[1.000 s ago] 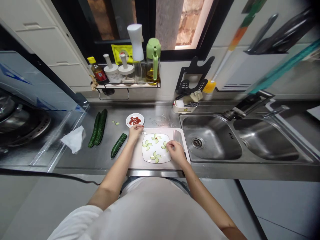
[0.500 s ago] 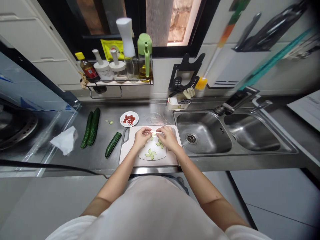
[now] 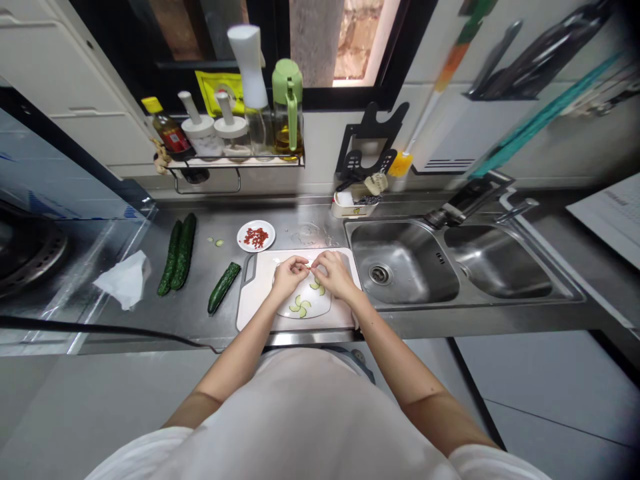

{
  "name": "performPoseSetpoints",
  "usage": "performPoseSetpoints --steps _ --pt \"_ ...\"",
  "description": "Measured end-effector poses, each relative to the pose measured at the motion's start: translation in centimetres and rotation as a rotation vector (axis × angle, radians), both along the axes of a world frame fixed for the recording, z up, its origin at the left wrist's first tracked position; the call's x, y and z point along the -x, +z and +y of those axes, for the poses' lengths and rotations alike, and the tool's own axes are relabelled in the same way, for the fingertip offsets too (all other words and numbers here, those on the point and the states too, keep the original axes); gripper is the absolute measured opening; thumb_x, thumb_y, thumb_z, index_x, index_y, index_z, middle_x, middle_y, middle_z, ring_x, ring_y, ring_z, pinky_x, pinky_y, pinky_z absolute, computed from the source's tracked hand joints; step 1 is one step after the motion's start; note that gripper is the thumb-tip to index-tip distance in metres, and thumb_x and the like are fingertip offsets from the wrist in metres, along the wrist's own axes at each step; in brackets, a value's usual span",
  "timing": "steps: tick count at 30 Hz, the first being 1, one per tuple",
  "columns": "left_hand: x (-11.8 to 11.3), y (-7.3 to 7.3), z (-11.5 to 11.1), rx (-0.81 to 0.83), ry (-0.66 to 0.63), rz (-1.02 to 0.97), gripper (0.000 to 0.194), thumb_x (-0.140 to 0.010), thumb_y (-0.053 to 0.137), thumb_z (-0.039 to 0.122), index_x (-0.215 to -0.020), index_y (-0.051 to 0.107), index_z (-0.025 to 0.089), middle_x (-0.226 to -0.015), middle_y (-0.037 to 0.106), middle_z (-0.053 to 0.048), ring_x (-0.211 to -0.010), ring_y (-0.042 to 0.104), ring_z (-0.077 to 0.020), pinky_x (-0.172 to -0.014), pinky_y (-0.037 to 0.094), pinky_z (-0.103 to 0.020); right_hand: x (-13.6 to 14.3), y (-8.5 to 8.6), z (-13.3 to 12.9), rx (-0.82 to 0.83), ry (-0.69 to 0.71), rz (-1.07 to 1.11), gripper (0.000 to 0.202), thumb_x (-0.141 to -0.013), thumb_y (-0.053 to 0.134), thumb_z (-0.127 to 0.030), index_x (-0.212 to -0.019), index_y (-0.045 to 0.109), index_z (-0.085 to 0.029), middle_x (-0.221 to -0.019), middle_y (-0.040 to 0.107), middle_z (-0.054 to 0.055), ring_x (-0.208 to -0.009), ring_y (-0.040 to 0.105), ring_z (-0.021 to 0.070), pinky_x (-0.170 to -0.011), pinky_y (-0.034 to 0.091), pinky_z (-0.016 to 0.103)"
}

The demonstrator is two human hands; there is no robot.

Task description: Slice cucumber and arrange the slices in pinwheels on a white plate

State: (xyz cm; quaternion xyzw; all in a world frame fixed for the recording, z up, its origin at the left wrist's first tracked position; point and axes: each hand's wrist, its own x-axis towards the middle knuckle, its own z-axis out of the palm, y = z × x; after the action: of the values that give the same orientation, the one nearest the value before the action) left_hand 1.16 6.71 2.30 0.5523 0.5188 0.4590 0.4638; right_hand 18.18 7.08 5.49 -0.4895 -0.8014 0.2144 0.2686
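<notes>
Over a white plate (image 3: 314,309) on the pale cutting board (image 3: 257,300), my left hand (image 3: 290,277) and my right hand (image 3: 334,273) meet fingertip to fingertip. Both are closed in a pinch, with a tiny red piece (image 3: 309,268) showing between the tips; its exact kind is too small to make out. On the white plate, curved cucumber slices (image 3: 300,306) form a pinwheel near the front. More cucumber slices (image 3: 317,287) lie by my right hand, partly covered by it. Behind the board stands a small round dish (image 3: 241,235) of chopped red pieces (image 3: 256,237).
A cut cucumber (image 3: 224,288) lies left of the board, with two whole cucumbers (image 3: 184,252) and a crumpled white tissue (image 3: 125,279) farther left. To the right is a double sink (image 3: 405,263) with a faucet (image 3: 470,200). A bottle rack (image 3: 235,160) hangs behind.
My hands have drawn together, their fingertips now meeting around the red bit. The left hand has shifted slightly right and covers the farther cucumber slices. The whole view has shifted slightly.
</notes>
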Motion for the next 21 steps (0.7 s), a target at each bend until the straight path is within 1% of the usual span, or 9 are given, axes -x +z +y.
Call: performPoseSetpoints --steps 3,9,13,15,17,21 --pt "0.0 0.2 0.0 0.000 -0.007 -0.003 0.022 -0.069 0.068 0.027 -0.088 0.065 0.018 -0.073 0.065 -0.001 -0.064 0.055 -0.0112 -0.063 0.043 -0.024 0.0 0.0 0.1 -0.013 0.000 0.010 0.010 -0.087 0.056 -0.027 -0.091 0.065 -0.023 -0.099 0.059 0.007 -0.100 0.047 0.0244 -0.087 0.040 0.037" --pt "-0.2 0.2 0.1 -0.011 -0.024 -0.008 0.021 -0.068 0.068 0.028 -0.087 0.064 0.017 -0.076 0.065 -0.002 -0.066 0.056 -0.0115 -0.065 0.043 -0.024 -0.1 -0.2 0.2 -0.013 0.016 0.025 0.010 -0.088 0.054 -0.024 -0.085 0.063 -0.022 -0.096 0.059 0.005 -0.099 0.048 0.0229 -0.087 0.039 0.035" --pt "-0.2 -0.1 0.1 -0.011 -0.038 0.006 0.028 -0.068 0.069 0.026 -0.095 0.064 0.018 -0.081 0.067 -0.002 -0.067 0.057 -0.0114 -0.068 0.044 -0.024 -0.6 -0.6 0.2 -0.030 -0.013 0.037 0.009 -0.088 0.053 -0.023 -0.083 0.062 -0.022 -0.095 0.059 0.005 -0.097 0.048 0.0224 -0.089 0.038 0.036" --pt "-0.1 -0.3 0.0 -0.007 -0.027 0.074 0.028 -0.069 0.069 0.023 -0.097 0.065 0.019 -0.083 0.067 -0.002 -0.068 0.057 -0.0116 -0.070 0.045 -0.025 -1.1 -1.0 0.1 -0.036 -0.041 0.026 0.010 -0.088 0.053 -0.023 -0.082 0.061 -0.022 -0.095 0.059 0.005 -0.097 0.048 0.0227 -0.091 0.037 0.037" --pt "0.0 -0.6 -0.2 0.001 -0.011 0.184 0.025 -0.070 0.069 0.022 -0.095 0.067 0.020 -0.081 0.068 -0.001 -0.067 0.057 -0.0121 -0.070 0.045 -0.025 -1.6 -1.7 -0.2 -0.029 -0.067 0.001 0.011 -0.089 0.052 -0.024 -0.082 0.061 -0.022 -0.094 0.059 0.006 -0.098 0.047 0.0233 -0.091 0.037 0.038" --pt "-0.3 -1.4 -0.5 0.032 -0.013 0.428 0.021 -0.072 0.067 0.021 -0.092 0.068 0.023 -0.079 0.067 0.001 -0.065 0.055 -0.0136 -0.069 0.043 -0.027 -2.2 -3.8 -1.1 0.029 -0.081 -0.084 0.009 -0.087 0.054 -0.023 -0.083 0.062 -0.021 -0.094 0.058 0.007 -0.097 0.046 0.0243 -0.084 0.040 0.036"
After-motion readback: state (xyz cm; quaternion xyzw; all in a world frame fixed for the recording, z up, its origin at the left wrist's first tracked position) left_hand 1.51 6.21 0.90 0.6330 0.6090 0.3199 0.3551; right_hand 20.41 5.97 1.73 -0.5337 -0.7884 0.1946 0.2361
